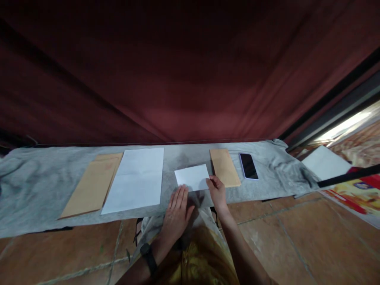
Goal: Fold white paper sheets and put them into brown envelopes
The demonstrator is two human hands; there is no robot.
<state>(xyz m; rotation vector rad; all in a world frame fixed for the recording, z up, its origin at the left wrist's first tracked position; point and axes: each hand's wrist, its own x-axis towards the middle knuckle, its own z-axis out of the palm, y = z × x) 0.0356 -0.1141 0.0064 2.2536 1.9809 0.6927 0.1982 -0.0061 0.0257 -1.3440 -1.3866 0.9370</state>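
Note:
A small white sheet of paper (192,176), seemingly folded, lies on the grey cloth in front of me. My left hand (177,209) rests flat with its fingertips on the paper's near left edge, fingers stretched out and thumb apart. At the right edge, my right hand (216,190) pinches the paper between thumb and fingers. Just beyond that hand lies a brown envelope (225,168). Left of the small paper are large white sheets (136,178), and beside them a stack of larger brown envelopes (89,188).
A phone (248,166) lies right of the single envelope. The grey cloth (270,178) covers a narrow table, with a dark red curtain (190,79) hanging behind it. A colourful printed box (359,194) and a white object (326,162) stand at the far right. Tiles cover the floor (285,237).

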